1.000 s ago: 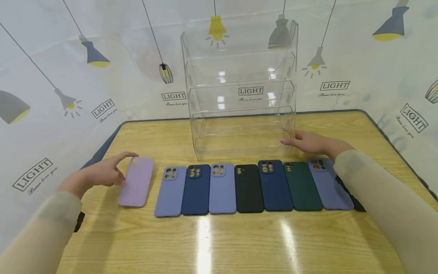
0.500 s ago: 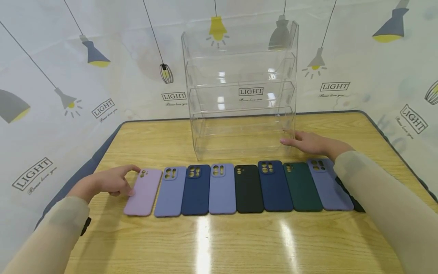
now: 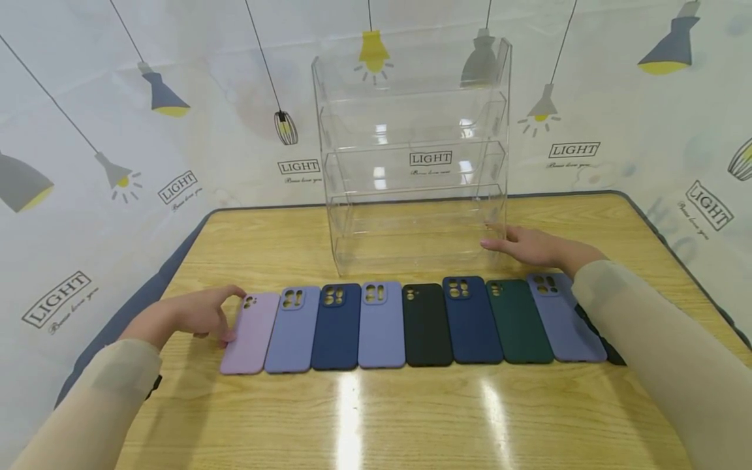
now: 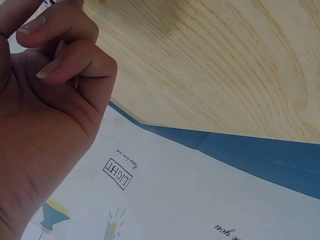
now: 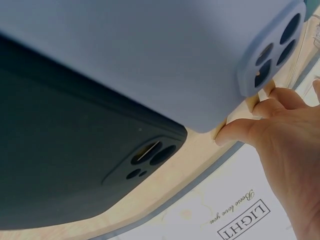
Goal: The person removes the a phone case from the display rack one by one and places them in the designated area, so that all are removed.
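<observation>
My left hand (image 3: 202, 313) pinches a pink phone case (image 3: 249, 336) by its left side, the index finger at the top corner and the thumb at the left edge. In the left wrist view the other fingers (image 4: 82, 62) are curled; the case is out of that picture. The pink case lies flat at the left end of a row, right beside a periwinkle phone case (image 3: 290, 336). My right hand (image 3: 531, 245), fingers extended, rests by the lower right side of a clear tiered rack (image 3: 417, 189). The right wrist view shows its fingers just beyond a periwinkle case (image 5: 150, 50).
Along the row lie navy (image 3: 337, 333), periwinkle (image 3: 382, 333), black (image 3: 427, 329), navy (image 3: 472, 326) and green (image 3: 519, 326) phone cases. At the right end my forearm partly covers another periwinkle case (image 3: 561, 326) and a dark one (image 3: 613, 354). Printed cloth (image 3: 235, 163) surrounds the wooden table (image 3: 411, 418).
The left hand has slid the pink phone case to the right and nearer, up against the row. Its camera holes, partly covered before, now show. The right hand has stayed in place.
</observation>
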A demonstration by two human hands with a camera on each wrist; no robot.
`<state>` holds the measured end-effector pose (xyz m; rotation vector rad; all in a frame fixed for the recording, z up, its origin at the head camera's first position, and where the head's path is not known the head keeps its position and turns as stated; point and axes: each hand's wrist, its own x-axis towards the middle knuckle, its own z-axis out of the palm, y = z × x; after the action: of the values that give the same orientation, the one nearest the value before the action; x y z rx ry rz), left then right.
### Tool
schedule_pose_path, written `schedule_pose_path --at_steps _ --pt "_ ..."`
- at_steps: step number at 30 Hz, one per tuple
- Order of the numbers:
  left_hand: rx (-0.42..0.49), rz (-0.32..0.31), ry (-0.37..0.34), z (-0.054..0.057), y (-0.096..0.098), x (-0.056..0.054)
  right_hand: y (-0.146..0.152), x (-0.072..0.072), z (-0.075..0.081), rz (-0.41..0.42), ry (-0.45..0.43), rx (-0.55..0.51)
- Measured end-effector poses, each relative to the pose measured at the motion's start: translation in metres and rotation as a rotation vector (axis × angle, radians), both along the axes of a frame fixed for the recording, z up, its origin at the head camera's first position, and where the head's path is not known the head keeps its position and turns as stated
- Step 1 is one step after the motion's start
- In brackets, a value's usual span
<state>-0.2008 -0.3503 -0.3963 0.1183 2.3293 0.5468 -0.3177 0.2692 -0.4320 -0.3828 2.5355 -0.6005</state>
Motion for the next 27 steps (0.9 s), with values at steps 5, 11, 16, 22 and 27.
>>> schedule_pose_path --at_steps 5,11,16,22,27 --pt "0.031 0.012 -0.008 0.001 0.0 0.0 0.0 0.0 -0.002 0.004 0.0 -0.007" --pt "0.121 0.035 -0.02 -0.003 -0.009 -0.002 0.001 -0.001 -0.001 -0.003 0.008 0.007" --pt "0.19 0.04 -0.013 -0.008 -0.015 -0.003 0.0 0.0 0.0 -0.006 0.009 0.003" --pt "0.188 0.037 -0.004 -0.01 -0.017 -0.004 0.0 0.0 -0.001 0.01 0.023 -0.013" --pt "0.195 0.048 -0.015 -0.012 -0.018 -0.005 0.0 -0.001 -0.003 0.018 0.029 -0.027"
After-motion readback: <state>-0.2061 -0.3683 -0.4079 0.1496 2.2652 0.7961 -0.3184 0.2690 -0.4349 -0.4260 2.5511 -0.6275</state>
